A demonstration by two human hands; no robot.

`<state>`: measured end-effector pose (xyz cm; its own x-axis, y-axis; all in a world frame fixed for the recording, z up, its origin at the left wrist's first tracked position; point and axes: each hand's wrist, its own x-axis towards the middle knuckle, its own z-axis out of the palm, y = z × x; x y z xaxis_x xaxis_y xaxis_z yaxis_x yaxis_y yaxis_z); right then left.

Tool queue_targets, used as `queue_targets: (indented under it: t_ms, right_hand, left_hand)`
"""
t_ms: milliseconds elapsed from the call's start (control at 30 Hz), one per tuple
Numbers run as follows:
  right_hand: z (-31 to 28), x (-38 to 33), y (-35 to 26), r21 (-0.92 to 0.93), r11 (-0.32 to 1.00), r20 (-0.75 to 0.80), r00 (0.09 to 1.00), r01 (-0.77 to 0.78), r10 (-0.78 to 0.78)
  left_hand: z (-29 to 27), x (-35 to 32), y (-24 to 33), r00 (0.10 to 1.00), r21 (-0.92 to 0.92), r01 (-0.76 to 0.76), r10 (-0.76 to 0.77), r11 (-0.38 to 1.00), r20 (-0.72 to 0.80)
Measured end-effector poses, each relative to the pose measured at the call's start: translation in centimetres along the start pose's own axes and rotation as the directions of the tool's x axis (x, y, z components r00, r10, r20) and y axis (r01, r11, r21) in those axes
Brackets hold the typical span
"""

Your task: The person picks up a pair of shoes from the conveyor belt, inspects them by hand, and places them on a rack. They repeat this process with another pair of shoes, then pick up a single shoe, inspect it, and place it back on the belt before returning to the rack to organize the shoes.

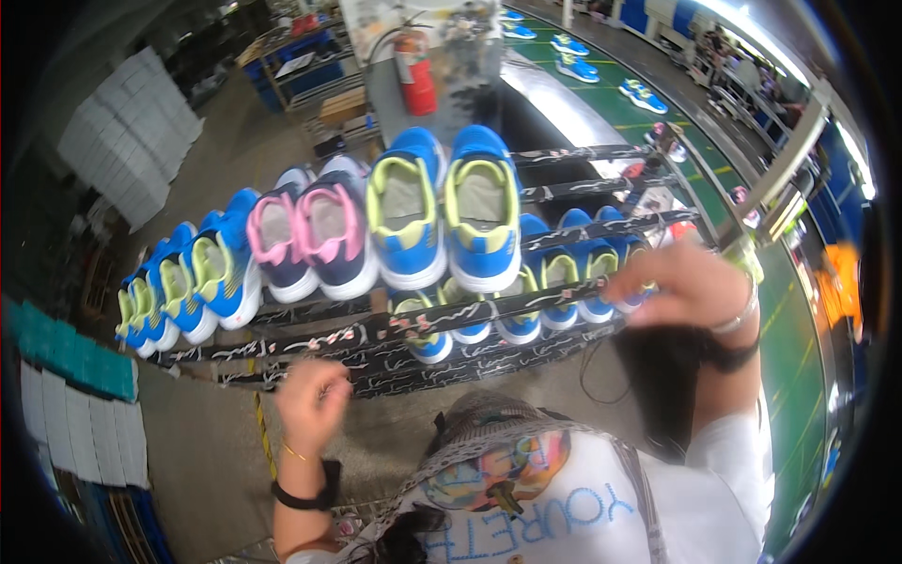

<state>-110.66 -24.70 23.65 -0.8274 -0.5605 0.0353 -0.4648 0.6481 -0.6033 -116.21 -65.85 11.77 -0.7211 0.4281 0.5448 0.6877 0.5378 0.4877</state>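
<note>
My left hand, slightly blurred, is held in front of the rack's near left bars with its fingers curled in. Nothing shows in it. At the right end of the rack, my right hand hangs with its fingers apart, over the last shoes of the lower row; whether it touches them I cannot tell. On the upper level stand a pair of blue sneakers with lime linings, a navy and pink pair, and several more blue sneakers to the left. Below sit several blue and lime sneakers.
The rack's bars are wrapped in black patterned material. A green conveyor with blue shoes runs along the right. A red fire extinguisher stands beyond the rack. White stacks and teal boxes are at the left.
</note>
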Motion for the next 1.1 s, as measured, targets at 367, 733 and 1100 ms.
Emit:
queue_targets:
  t_ms: [367,733,1100]
  right_hand:
    - [14.0,-8.4,19.0,-0.368,0.479,-0.267,0.584,-0.797,0.766]
    - [14.9,-6.4,22.4,-0.477,0.550,-0.216,0.698,-0.685,0.683]
    - [23.1,4.6,14.8,-0.436,0.769,-0.362,0.873,-0.467,0.326]
  left_hand:
    - [20.2,1.7,-2.5,0.853,0.461,0.123,-0.331,0.879,0.403]
    - [20.7,0.7,-4.0,0.716,0.395,0.244,-0.439,0.886,0.543]
    - [9.6,-2.4,-16.5,0.940,0.574,0.071,-0.247,0.816,0.234]
